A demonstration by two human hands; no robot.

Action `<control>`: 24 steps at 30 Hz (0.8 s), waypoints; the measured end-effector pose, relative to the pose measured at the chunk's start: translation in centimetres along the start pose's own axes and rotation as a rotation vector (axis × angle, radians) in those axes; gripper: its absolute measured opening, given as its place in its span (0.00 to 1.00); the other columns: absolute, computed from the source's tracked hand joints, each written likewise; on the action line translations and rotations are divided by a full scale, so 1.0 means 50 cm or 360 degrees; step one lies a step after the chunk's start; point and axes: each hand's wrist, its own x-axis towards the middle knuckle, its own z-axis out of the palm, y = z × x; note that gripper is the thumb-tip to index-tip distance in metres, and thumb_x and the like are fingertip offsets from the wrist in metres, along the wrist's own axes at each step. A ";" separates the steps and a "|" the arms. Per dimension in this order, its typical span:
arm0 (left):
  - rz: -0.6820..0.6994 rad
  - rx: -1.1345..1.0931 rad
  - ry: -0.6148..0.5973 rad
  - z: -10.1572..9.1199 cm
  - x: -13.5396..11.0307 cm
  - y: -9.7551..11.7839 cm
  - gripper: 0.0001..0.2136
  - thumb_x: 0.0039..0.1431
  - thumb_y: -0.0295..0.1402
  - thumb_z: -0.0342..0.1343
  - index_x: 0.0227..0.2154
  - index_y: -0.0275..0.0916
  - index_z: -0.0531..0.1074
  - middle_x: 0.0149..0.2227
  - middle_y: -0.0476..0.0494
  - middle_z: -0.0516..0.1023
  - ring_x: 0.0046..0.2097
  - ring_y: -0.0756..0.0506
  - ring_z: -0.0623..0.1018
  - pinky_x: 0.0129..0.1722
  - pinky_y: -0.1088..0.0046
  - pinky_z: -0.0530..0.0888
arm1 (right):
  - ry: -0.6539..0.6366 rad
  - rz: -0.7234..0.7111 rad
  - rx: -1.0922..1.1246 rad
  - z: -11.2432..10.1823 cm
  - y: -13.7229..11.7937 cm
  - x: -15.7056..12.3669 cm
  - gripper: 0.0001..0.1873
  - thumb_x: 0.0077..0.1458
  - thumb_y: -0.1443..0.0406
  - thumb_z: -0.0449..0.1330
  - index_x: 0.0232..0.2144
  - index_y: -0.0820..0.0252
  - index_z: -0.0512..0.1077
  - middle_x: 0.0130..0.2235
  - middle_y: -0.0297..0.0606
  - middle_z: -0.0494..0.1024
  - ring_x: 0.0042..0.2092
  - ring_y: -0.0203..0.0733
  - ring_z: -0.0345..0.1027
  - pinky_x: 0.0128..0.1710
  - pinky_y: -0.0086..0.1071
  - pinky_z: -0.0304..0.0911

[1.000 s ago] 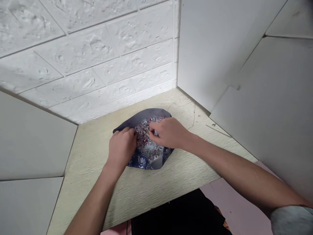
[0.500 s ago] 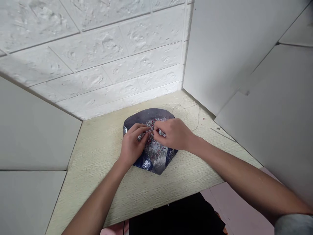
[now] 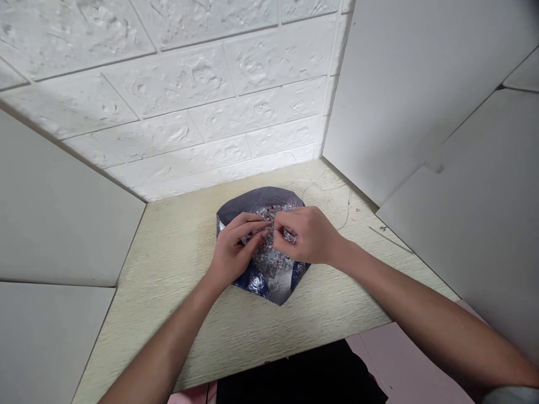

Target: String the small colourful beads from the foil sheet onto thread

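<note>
A dark blue cloth with a silvery rose pattern (image 3: 256,199) lies folded up at its edges on the pale table, and a heap of tiny silver and red beads (image 3: 269,261) fills its middle. My left hand (image 3: 238,247) rests over the left part of the heap, fingers curved and touching the beads. My right hand (image 3: 305,235) is bunched at the fingertips right beside it, down among the beads. The two hands nearly meet. Whether either hand pinches a bead is hidden by the fingers.
The pale wood-grain board (image 3: 168,314) ends at a front edge near me. An embossed white brick panel (image 3: 189,95) stands behind it, with grey-white panels (image 3: 63,207) at the left and right. A thin metal strip (image 3: 389,238) lies at the right.
My left hand has moved in from the cloth's left edge onto the beads, next to my right hand. The whole scene has shifted slightly right in view as my head turned.
</note>
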 end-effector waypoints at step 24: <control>0.0106 0.0021 -0.0094 0.004 -0.004 -0.003 0.09 0.60 0.25 0.55 0.40 0.41 0.77 0.41 0.42 0.77 0.44 0.46 0.77 0.44 0.67 0.75 | -0.0106 0.0065 -0.0053 -0.002 -0.004 0.001 0.09 0.49 0.64 0.51 0.21 0.59 0.66 0.16 0.26 0.60 0.20 0.29 0.47 0.24 0.27 0.45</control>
